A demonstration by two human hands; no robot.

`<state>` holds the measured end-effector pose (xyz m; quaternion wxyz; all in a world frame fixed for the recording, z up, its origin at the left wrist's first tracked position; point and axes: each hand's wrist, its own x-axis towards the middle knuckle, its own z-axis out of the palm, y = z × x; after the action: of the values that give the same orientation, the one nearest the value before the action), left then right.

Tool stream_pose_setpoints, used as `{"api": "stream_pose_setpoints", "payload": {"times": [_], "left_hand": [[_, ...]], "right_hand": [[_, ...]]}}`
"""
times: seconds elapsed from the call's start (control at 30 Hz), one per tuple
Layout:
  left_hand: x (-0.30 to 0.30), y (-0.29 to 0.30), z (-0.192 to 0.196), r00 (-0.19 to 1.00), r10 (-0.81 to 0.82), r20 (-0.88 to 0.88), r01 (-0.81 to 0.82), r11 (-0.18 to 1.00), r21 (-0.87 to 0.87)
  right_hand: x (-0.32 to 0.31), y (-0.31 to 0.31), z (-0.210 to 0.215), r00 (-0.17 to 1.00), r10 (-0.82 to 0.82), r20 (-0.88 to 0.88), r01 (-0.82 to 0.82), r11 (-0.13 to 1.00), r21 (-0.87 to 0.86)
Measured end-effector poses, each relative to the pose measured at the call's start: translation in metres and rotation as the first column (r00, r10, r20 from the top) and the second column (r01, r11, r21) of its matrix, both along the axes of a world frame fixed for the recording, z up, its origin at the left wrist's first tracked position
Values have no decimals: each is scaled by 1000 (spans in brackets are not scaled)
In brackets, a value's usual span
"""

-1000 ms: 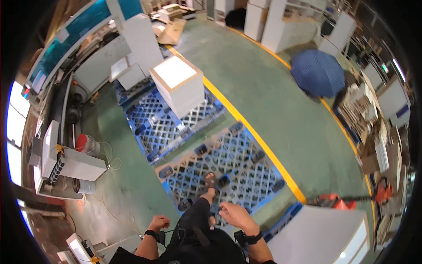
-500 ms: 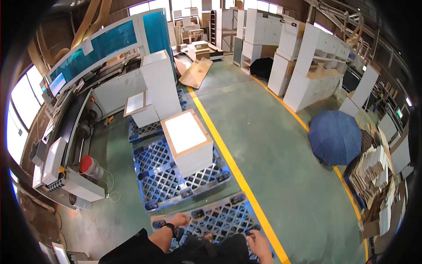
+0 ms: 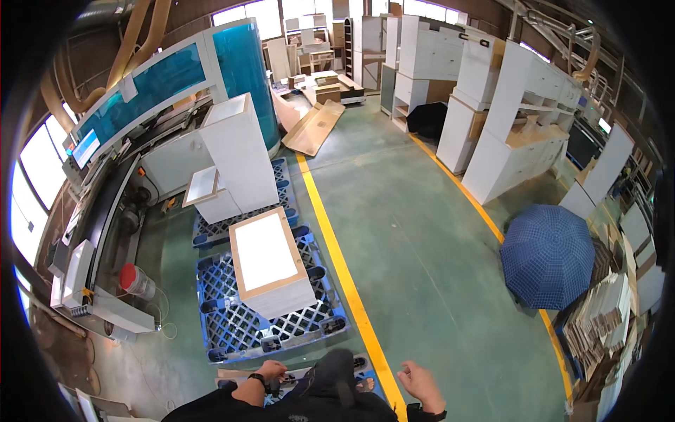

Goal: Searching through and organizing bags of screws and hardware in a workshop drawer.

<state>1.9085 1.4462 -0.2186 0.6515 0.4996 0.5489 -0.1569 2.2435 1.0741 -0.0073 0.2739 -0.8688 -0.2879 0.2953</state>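
My left hand [image 3: 270,371] hangs low at the bottom edge, fingers loosely curled, holding nothing, above the near edge of a blue plastic pallet [image 3: 232,330]. My right hand [image 3: 419,380] is out to the side with fingers apart and empty, over the green floor beside the yellow floor line [image 3: 337,253]. A white cabinet box with a wooden rim [image 3: 268,261] lies on that pallet just ahead of me. My dark trousers and a sandalled foot [image 3: 363,384] show between the hands.
A second blue pallet [image 3: 281,184] further ahead carries a tall white cabinet [image 3: 239,151] and a low one [image 3: 205,193]. A long machine with blue panels [image 3: 151,88] runs along the left. White cabinets [image 3: 506,133] stand right, an open blue umbrella [image 3: 547,254] lies beside stacked boards [image 3: 601,320].
The view has tipped upward and forward: the pallets slid down the picture and more of the hall ahead shows. Both hands stay low at the bottom edge, empty.
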Motion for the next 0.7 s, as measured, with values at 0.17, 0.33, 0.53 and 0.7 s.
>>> {"api": "stream_pose_setpoints", "payload": {"times": [0.17,0.33,0.53,0.7], "left_hand": [[27,25,-40,903,-425,-62,430,895,121],[141,83,-141,920,208,-333,-293,928,-229],[326,231,-236,916,-377,138,375,926,41],[619,341,-103,944,-258,205,161,904,395]], "right_hand": [[122,23,-16,990,56,128,-38,990,-136],[237,17,-109,977,48,208,-7,981,-194],[390,-24,-331,985,-88,147,135,927,-351],[421,-10,-332,995,-82,-52,46,872,-487]]}}
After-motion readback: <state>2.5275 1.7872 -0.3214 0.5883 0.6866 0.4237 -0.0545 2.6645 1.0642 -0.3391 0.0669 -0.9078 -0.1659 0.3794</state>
